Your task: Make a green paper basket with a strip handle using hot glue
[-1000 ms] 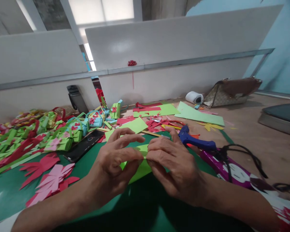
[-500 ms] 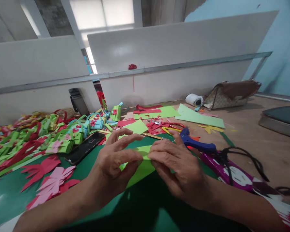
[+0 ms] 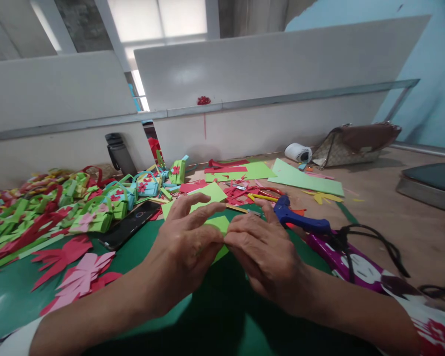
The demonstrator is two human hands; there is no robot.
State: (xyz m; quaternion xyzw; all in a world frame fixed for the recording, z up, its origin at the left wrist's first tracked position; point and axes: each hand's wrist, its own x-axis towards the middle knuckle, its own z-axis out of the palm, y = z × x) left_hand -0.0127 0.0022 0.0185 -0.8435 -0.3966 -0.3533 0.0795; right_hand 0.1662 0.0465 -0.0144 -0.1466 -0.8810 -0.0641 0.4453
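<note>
A piece of bright green paper [image 3: 219,224] is pinched between my two hands over the green table surface [image 3: 222,306]. My left hand [image 3: 189,244] grips it with thumb and forefinger, its other fingers raised and curled. My right hand [image 3: 263,247] presses on the paper from the other side, with its fingertips touching those of the left. Most of the paper is hidden behind the fingers. Just beyond lie a light green sheet [image 3: 211,193] and a pencil [image 3: 237,208]. A blue glue gun [image 3: 300,220] rests beside my right hand.
Small green paper bags [image 3: 92,222] with flowers pile up at left, near a black phone [image 3: 131,225] and pink and red paper cutouts [image 3: 83,277]. A purple power strip [image 3: 356,262] with black cords lies at right. Behind stand a bottle [image 3: 120,153] and a handbag [image 3: 356,146].
My hands have drawn together so that the fingertips meet. My left hand has turned over slightly, and less of the green paper shows below the fingers.
</note>
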